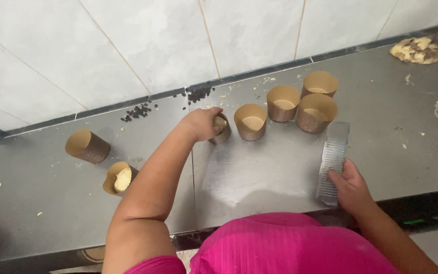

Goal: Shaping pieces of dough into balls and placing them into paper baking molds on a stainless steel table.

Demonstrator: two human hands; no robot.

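Note:
My left hand (203, 123) reaches forward and presses down into a brown paper baking cup (222, 132) with dough inside, fingers curled over its mouth. To its right stand more upright cups with dough: one (251, 122), then three grouped (283, 103), (320, 83), (316, 112). My right hand (349, 186) rests at the counter's front edge, fingers on the lower end of a ribbed metal scraper (333, 160) lying flat.
On the left of the steel counter (259, 172), an empty cup (87, 146) lies on its side and another tipped cup (120, 178) holds dough. Chocolate chips (198, 94) are scattered by the tiled wall. Lumps of chip dough (417, 50) sit far right.

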